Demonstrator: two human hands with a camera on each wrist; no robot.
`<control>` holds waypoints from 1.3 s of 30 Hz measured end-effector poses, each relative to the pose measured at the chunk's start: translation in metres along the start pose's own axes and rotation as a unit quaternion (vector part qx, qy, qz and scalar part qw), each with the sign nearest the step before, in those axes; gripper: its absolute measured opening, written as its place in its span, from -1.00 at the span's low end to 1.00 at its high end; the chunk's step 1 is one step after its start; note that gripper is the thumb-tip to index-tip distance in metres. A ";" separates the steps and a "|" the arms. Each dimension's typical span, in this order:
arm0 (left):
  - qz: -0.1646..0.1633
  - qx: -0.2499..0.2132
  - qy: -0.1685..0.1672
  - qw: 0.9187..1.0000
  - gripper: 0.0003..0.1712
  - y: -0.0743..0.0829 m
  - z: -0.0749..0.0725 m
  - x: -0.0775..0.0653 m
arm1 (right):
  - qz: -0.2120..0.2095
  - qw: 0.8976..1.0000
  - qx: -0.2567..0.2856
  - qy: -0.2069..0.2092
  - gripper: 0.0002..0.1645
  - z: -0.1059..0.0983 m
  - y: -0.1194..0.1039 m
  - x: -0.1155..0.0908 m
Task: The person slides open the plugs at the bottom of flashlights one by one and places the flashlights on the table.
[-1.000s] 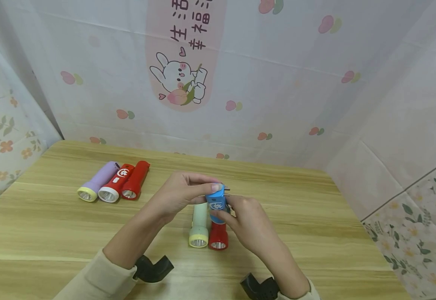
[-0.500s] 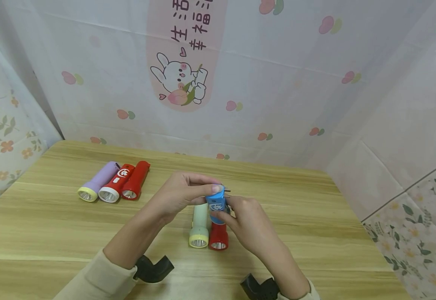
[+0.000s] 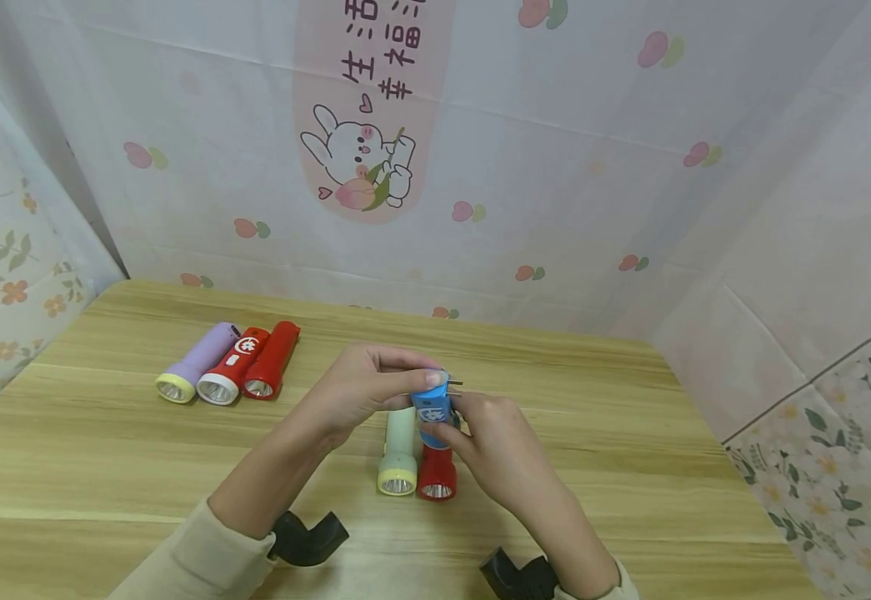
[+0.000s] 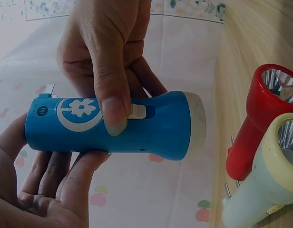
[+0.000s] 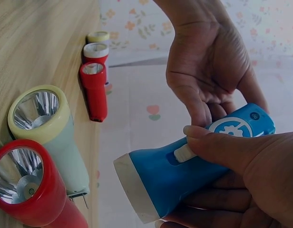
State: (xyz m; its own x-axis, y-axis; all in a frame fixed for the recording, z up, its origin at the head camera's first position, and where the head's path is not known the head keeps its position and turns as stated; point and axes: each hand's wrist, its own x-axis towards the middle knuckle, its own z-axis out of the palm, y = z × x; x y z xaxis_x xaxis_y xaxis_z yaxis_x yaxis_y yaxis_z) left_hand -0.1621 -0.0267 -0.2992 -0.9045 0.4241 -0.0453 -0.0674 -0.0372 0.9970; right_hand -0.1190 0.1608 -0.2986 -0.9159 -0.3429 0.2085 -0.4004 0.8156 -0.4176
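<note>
A blue flashlight (image 3: 432,408) with a white rim and a white flower emblem is held in the air between both hands. My left hand (image 3: 369,385) pinches its tail end, thumb on one side and fingers on the other. Curled round the body is my right hand (image 3: 497,442), its thumb lying against the white slide switch (image 5: 185,152). Thin metal prongs (image 4: 50,89) stick out at the tail. Behind and below it, a pale green flashlight (image 3: 398,450) and a red flashlight (image 3: 437,477) lie side by side; the blue one partly hides the red.
On the left of the wooden table (image 3: 67,467), a purple flashlight (image 3: 202,350), a red flashlight with a white rim (image 3: 236,362) and a plain red flashlight (image 3: 273,358) lie in a row. A printed curtain (image 3: 555,167) hangs behind the table's back edge.
</note>
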 end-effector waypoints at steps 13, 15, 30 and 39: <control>0.004 0.012 0.013 1.000 -0.63 -0.002 0.001 0.000 | -0.004 1.000 -0.009 -0.002 -0.81 0.000 -0.001 0.000; 0.002 0.014 0.016 1.000 -0.63 -0.002 0.001 -0.001 | -0.004 1.000 -0.010 -0.003 -0.80 0.000 -0.001 0.000; 0.010 0.012 0.032 0.999 -0.66 -0.004 0.006 0.000 | 0.007 1.000 -0.001 -0.012 -0.82 0.001 0.002 0.001; 0.003 0.018 0.041 0.999 -0.64 -0.004 0.008 0.002 | 0.016 1.000 0.016 -0.008 -0.83 0.002 0.005 0.002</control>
State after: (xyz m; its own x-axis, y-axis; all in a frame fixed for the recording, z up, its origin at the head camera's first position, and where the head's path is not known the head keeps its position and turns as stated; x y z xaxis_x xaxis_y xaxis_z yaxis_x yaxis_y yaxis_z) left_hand -0.1599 -0.0184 -0.3029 -0.9360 0.3492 -0.0430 -0.0483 -0.0063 0.9988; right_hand -0.1229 0.1633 -0.3023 -0.9284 -0.3251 0.1799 -0.3716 0.8111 -0.4516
